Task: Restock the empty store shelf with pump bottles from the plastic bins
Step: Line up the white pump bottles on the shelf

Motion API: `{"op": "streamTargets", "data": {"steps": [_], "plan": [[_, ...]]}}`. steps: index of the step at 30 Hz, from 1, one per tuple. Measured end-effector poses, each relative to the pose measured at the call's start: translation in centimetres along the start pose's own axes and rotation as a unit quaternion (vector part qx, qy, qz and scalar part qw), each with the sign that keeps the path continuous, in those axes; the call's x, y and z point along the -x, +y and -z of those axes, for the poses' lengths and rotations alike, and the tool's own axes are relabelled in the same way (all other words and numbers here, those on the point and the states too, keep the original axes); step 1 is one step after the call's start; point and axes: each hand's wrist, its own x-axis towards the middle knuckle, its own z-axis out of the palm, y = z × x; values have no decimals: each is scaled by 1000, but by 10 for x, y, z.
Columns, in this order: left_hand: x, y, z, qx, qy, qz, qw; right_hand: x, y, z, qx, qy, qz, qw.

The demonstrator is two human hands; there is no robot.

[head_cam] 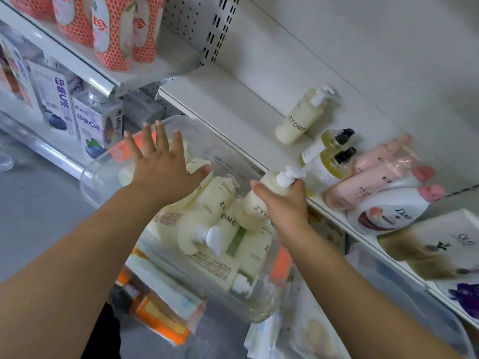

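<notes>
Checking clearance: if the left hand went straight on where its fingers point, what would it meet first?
Probably the far wall of the clear bin, just beyond the left hand; depth is unclear.

A grey floor (39, 203) lies at the near left, below white metal shelving. The neighbouring shelf unit (85, 71) on the left holds orange-patterned packs (116, 29) above and blue-and-white cartons (59, 99) below. Behind it stands a perforated back panel (189, 19). To the right, the store shelf (233, 104) has a plain white back wall (363, 47) in soft, even light.
</notes>
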Motion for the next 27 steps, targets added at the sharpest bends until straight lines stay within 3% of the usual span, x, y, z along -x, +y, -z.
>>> {"op": "streamTargets", "data": {"steps": [6,12,17,24,27], "plan": [[-2,-1,-10,-40,-22,-4,999,-9,22,7,-9,-59,-34,998],[-6,1,-10,-39,-28,12,999,-14,30,15,46,-131,5,990],[-8,3,-12,-40,-18,16,999,-20,14,12,43,-77,28,996],[-21,6,-7,-10,4,-25,1000,-48,-45,16,-59,64,73,994],[-30,3,-2,25,4,-12,1000,-75,-65,12,-48,122,98,986]]}}
